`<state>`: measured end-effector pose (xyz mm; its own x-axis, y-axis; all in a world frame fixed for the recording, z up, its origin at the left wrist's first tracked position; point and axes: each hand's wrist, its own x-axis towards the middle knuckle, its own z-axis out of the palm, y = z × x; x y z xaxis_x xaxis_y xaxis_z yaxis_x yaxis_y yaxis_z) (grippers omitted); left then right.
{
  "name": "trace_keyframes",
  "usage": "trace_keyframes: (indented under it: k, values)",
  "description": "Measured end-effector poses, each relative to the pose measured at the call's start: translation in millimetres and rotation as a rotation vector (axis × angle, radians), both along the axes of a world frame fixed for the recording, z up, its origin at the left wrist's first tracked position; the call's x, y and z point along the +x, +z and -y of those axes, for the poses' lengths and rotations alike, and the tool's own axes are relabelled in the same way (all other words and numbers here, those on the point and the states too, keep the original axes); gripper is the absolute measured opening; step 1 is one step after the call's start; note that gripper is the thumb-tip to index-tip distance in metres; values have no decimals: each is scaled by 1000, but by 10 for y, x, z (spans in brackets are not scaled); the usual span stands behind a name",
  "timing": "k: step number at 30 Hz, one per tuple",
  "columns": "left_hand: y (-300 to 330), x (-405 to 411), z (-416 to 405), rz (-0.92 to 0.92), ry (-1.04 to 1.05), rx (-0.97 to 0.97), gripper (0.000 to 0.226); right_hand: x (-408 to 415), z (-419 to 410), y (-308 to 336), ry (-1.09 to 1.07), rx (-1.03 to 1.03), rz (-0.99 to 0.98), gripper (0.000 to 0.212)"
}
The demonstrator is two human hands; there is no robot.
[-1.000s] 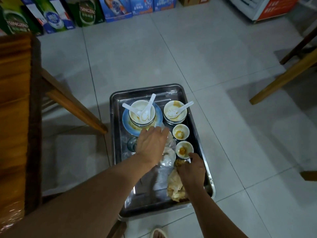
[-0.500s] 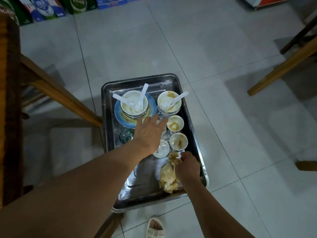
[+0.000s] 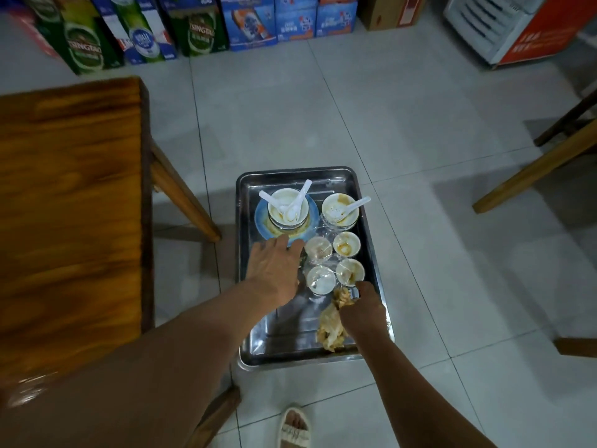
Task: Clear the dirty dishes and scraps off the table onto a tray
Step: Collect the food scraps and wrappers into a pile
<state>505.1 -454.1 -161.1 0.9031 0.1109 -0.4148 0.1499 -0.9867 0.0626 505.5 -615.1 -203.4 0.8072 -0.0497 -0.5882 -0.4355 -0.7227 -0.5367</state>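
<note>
Steel tray (image 3: 292,337) at frame centre, loaded. At its 11 o'clock: blue plate (image 3: 261,218) under a stacked white bowl (image 3: 287,206) with two white plastic spoons (image 3: 298,200) leaning in it. At 1 o'clock: second stained bowl (image 3: 340,206) with one spoon (image 3: 352,206). Mid-tray toward 3 o'clock: four small sauce cups (image 3: 346,244) in a two-by-two cluster, the right pair smeared orange, the left pair paler and seemingly under clear film. At 5 o'clock: heap of crumpled scraps (image 3: 329,331) against the near right corner.

Left hand (image 3: 273,271) palm down over the tray's left half, fingers stretched and slightly spread toward the blue plate's near edge, gripping nothing visible; contact with the plate not decidable. Right hand (image 3: 361,310) knuckles up at the top of the scrap heap, just beside the nearest sauce cup, fingers curled downward into the scraps; actual grip hidden beneath the hand.

Wooden counter (image 3: 69,202) at 9 o'clock, blurred. Beer cartons (image 3: 135,33) along 12 o'clock on the tiled floor (image 3: 420,130). Sandalled foot (image 3: 294,426) at 6 o'clock. Wooden furniture legs (image 3: 533,171) at 3 o'clock.
</note>
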Motion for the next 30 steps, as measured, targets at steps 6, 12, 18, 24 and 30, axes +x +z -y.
trace_keyframes:
  k: [6,12,18,24,30]
  values:
    - [672,-470,-102,66,76,-75,70,-183,-274,617,92,51,81,41]
    - [1305,-965,-437,80,140,-46,75,-431,-689,1220,221,126,90,52]
    - [1794,-1564,-745,91,273,-40,72,-785,-1021,1713,411,113,121,67]
    - [2204,-2366,-1130,122,424,-50,74,-1309,-1415,2201,526,144,169,67]
    - [2544,-3252,-1531,163,542,-26,73,-1972,-1813,2600,606,183,197,56]
